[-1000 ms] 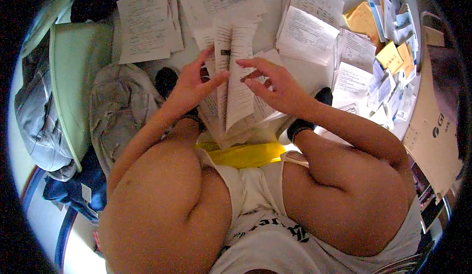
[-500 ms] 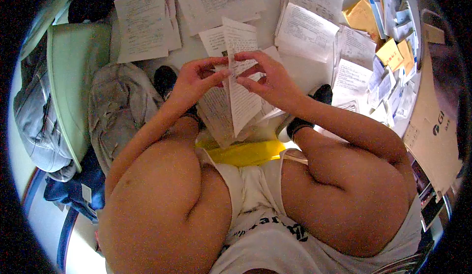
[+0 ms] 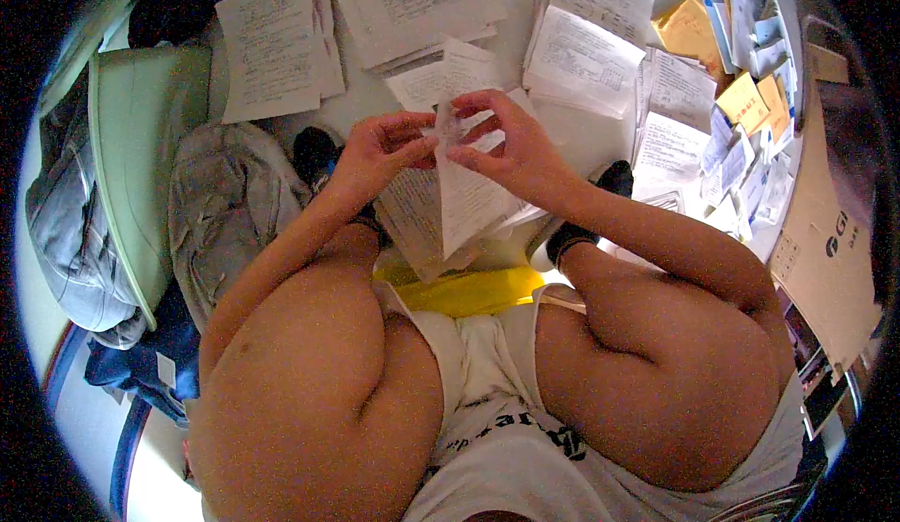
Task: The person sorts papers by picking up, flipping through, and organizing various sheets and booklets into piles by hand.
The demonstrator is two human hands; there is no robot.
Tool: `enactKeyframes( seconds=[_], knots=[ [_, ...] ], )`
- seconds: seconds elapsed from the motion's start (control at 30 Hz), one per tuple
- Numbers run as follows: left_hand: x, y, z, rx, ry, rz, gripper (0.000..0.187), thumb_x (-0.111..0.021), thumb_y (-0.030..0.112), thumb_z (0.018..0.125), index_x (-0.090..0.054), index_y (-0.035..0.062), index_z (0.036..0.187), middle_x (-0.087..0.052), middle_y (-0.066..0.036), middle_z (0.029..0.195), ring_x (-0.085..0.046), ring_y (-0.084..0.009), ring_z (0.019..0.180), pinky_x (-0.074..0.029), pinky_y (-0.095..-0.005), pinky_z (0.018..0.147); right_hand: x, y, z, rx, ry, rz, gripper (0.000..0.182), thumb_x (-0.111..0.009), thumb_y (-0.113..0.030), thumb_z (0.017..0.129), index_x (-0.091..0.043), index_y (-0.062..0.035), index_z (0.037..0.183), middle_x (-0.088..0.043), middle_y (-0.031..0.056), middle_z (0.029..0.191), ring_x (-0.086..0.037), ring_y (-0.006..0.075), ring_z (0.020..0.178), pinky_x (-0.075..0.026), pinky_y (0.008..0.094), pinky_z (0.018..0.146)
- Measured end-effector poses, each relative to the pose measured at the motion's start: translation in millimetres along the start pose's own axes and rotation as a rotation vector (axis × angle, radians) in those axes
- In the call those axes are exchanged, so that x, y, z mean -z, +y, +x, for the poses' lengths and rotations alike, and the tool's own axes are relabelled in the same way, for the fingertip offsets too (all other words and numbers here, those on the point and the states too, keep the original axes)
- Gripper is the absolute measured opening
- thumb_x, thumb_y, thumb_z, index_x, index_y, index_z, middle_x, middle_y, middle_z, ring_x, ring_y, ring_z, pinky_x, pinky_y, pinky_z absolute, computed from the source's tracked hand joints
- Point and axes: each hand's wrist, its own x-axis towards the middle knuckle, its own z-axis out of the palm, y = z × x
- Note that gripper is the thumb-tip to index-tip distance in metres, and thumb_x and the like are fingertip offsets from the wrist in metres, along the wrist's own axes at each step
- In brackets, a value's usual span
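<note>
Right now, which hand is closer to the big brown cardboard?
The right hand: it is left of the cardboard, with envelopes between. The left hand is farther left, across the upright paper.

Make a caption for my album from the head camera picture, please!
Left hand and right hand hold a sheet of paper between them, among paper stacks and envelopes.
</note>
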Motion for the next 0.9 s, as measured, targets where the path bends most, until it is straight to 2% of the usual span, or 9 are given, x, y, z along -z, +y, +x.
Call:
enactKeyframes(
  seconds=[0.3, 0.37, 0.5, 0.6, 0.7, 0.77, 0.83, 0.87, 0.9],
  knots=[
    [15, -34, 22, 0.039, 0.047, -0.094, 0.028, -0.060, 0.009, 0.092, -0.057, -0.0026, 0.118, -0.067, -0.013, 0.104, -0.067, -0.0202, 0.090, -0.056, -0.0319, 0.080, 16, 85, -5, -0.071, 0.203, -0.337, 0.057, -0.075, -0.024, 0.080, -0.047, -0.0052, 0.125, -0.054, 0.0126, 0.117, -0.058, 0.0245, 0.101, -0.051, 0.0347, 0.085],
    [-5, -17, 19, 0.017, 0.285, -0.037, 0.038, -0.063, 0.009, 0.090, -0.051, -0.0030, 0.124, -0.067, -0.014, 0.105, -0.066, -0.0206, 0.091, -0.056, -0.0325, 0.080, 17, 97, -8, -0.101, 0.124, -0.202, 0.057, -0.076, -0.023, 0.080, -0.047, -0.0045, 0.126, -0.054, 0.0140, 0.118, -0.057, 0.0267, 0.105, -0.050, 0.0353, 0.089],
    [5, -42, 50, 0.241, 0.067, -0.003, 0.044, -0.065, 0.009, 0.088, -0.047, -0.0009, 0.127, -0.066, -0.014, 0.107, -0.065, -0.0199, 0.093, -0.057, -0.0326, 0.078, 27, 96, -4, -0.195, -0.025, -0.113, 0.058, -0.075, -0.022, 0.080, -0.046, -0.0032, 0.126, -0.054, 0.0147, 0.121, -0.056, 0.0280, 0.110, -0.049, 0.0355, 0.090],
    [3, -46, 52, 0.084, 0.026, 0.102, 0.041, -0.065, 0.009, 0.088, -0.050, 0.0025, 0.125, -0.065, -0.012, 0.109, -0.063, -0.0192, 0.098, -0.055, -0.0329, 0.079, 46, 102, -2, -0.073, 0.199, -0.537, 0.056, -0.073, -0.022, 0.082, -0.046, -0.0019, 0.126, -0.054, 0.0142, 0.125, -0.056, 0.0262, 0.111, -0.049, 0.0356, 0.090],
    [3, -4, 27, 0.104, 0.072, 0.018, 0.038, -0.064, 0.007, 0.088, -0.052, 0.0062, 0.124, -0.065, -0.007, 0.109, -0.062, -0.0165, 0.096, -0.052, -0.0319, 0.077, 77, 97, -1, -0.199, 0.434, -0.392, 0.056, -0.072, -0.025, 0.083, -0.045, -0.0032, 0.127, -0.055, 0.0130, 0.125, -0.056, 0.0237, 0.112, -0.048, 0.0360, 0.091],
    [3, 3, 13, 0.081, 0.020, -0.073, 0.035, -0.064, 0.007, 0.088, -0.053, 0.0073, 0.121, -0.065, -0.005, 0.105, -0.061, -0.0146, 0.092, -0.051, -0.0302, 0.075, 97, 83, -13, -0.492, -0.066, 0.417, 0.060, -0.074, -0.026, 0.081, -0.044, -0.0060, 0.129, -0.054, 0.0132, 0.125, -0.056, 0.0223, 0.113, -0.048, 0.0359, 0.092],
    [3, 5, 13, 0.087, -0.024, -0.074, 0.032, -0.064, 0.008, 0.088, -0.054, 0.0088, 0.118, -0.064, -0.002, 0.100, -0.060, -0.0131, 0.088, -0.050, -0.0286, 0.075, 97, 66, -32, -0.330, -0.168, 0.507, 0.061, -0.073, -0.026, 0.083, -0.042, -0.0082, 0.132, -0.058, 0.0121, 0.120, -0.056, 0.0217, 0.112, -0.045, 0.0352, 0.094],
    [1, 8, 15, 0.097, -0.043, -0.009, 0.030, -0.063, 0.009, 0.089, -0.054, 0.0096, 0.117, -0.063, -0.001, 0.097, -0.059, -0.0126, 0.087, -0.050, -0.0281, 0.075, 97, 59, -40, -0.323, -0.114, 0.499, 0.061, -0.073, -0.026, 0.083, -0.042, -0.0082, 0.132, -0.058, 0.0121, 0.120, -0.056, 0.0217, 0.112, -0.045, 0.0352, 0.094],
    [-6, 13, 17, 0.090, -0.089, 0.003, 0.030, -0.063, 0.009, 0.089, -0.054, 0.0096, 0.117, -0.063, -0.001, 0.097, -0.059, -0.0126, 0.087, -0.050, -0.0281, 0.075, 94, 53, -48, -0.118, 0.130, 0.149, 0.059, -0.072, -0.025, 0.084, -0.042, -0.0085, 0.133, -0.060, 0.0115, 0.115, -0.057, 0.0209, 0.111, -0.045, 0.0342, 0.094]
  ],
)
